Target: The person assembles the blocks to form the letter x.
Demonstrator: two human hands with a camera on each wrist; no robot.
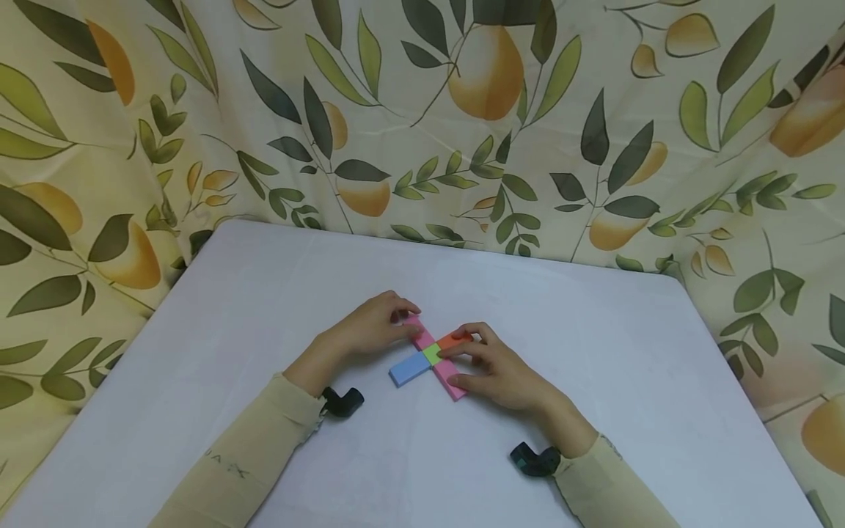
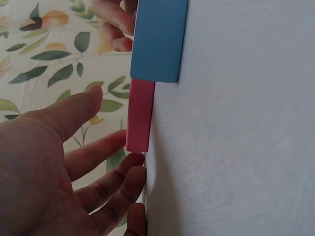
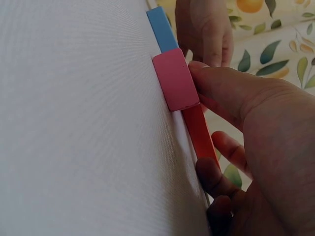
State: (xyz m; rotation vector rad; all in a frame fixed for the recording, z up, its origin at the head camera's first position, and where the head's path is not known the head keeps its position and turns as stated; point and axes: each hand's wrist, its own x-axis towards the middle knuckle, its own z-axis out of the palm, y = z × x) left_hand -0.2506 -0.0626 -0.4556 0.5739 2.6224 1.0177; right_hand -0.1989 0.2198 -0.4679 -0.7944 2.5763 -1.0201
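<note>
Flat coloured blocks lie on the table in a cross. A small green block forms the centre. A blue block extends to the near left and an orange block to the far right. One pink block points away, another pink block towards the front. My left hand is at the far pink block, its thumb apart from the blocks in the left wrist view. Over the cross's right side, my right hand rests its thumb on the near pink block, fingers spread by the orange and green ones.
A white cloth covers the table. Behind it hangs a curtain printed with leaves and fruit. Black wrist cameras stick out from the left cuff and the right cuff.
</note>
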